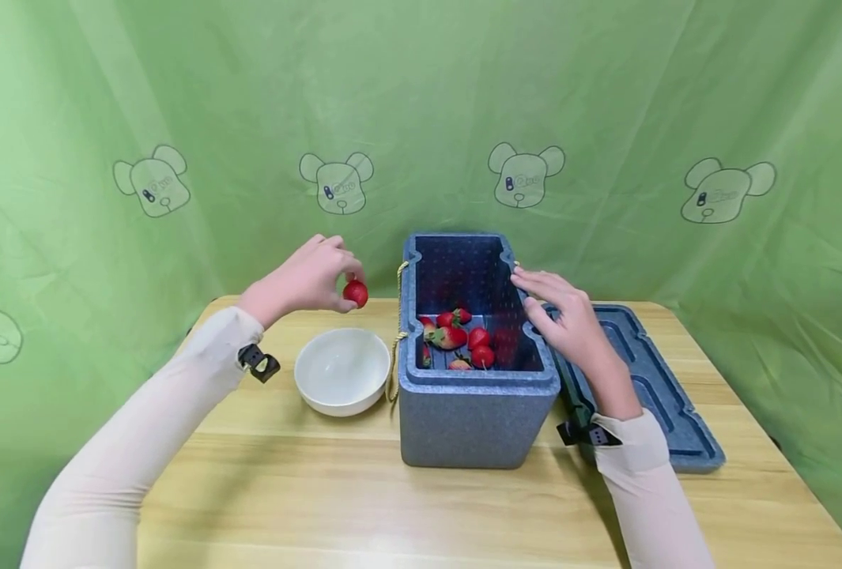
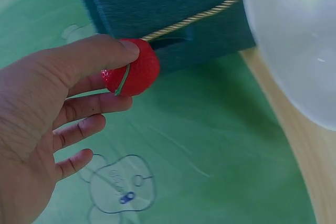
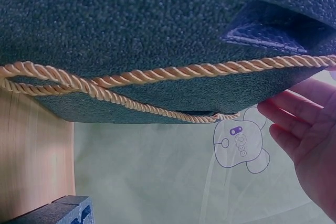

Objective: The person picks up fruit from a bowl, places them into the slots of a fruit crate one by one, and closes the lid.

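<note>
Thumb and fingers of my left hand (image 1: 314, 273) pinch a round red fruit (image 1: 355, 294) in the air, beyond a white bowl (image 1: 342, 367). In the left wrist view the fruit (image 2: 137, 69) has a bumpy skin and a thin green stem. A deep grey-blue foam box (image 1: 470, 427) stands to the right of the bowl, its top uncovered. Inside it lie several strawberries (image 1: 449, 337) and round red fruits (image 1: 482, 356). My right hand (image 1: 563, 312) rests along the box's right rim with its fingers extended.
The box's lid (image 1: 666, 395) lies on the wooden table (image 1: 307, 490) at the right, partly behind my right arm. Twisted gold rope handles (image 3: 178, 72) hang on the box's sides. A green curtain (image 1: 421, 103) with bear-head drawings stands behind the table.
</note>
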A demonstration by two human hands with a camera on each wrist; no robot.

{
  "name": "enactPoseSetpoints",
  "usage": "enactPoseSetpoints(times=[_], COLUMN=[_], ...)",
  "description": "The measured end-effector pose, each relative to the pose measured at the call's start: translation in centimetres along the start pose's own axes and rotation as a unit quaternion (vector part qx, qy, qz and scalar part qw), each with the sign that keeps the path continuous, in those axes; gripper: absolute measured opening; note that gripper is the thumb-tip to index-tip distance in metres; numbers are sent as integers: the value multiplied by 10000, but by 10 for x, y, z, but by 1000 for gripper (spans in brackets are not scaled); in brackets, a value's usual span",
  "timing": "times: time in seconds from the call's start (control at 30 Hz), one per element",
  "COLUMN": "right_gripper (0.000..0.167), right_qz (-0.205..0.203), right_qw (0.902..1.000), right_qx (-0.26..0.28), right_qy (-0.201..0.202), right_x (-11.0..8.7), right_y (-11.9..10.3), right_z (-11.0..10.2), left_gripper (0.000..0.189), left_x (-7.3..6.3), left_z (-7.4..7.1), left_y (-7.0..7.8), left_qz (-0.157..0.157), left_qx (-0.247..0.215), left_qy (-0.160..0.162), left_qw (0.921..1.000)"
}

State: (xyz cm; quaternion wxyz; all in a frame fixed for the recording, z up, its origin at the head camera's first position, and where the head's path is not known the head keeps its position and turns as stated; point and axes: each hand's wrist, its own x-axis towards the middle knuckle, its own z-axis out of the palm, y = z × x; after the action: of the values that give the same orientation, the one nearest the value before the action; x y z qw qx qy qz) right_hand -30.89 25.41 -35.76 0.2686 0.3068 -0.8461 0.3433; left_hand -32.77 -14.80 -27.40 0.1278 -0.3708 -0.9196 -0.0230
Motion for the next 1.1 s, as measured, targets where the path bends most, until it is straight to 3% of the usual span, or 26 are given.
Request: enactPoseSetpoints(times=[0.3,0.67,1.1], right_gripper=[37,37,37], right_qz=[-43,-45,-99], right_qw=[10000,10000,9999], right_qx=[19,23,-5], right_qy=[-18,6,34], right_x=[-1,-3,-3], right_y=[3,0,0], right_z=[1,0,0], left_gripper=[30,36,36], left_x=[18,46,71], left_z=[-21,-28,-25], left_y=[15,47,74], left_qz=[180,802,1181], left_qx=[-19,-255,-292], left_qy=[739,1604,1690], left_qw=[9971,9835,9781])
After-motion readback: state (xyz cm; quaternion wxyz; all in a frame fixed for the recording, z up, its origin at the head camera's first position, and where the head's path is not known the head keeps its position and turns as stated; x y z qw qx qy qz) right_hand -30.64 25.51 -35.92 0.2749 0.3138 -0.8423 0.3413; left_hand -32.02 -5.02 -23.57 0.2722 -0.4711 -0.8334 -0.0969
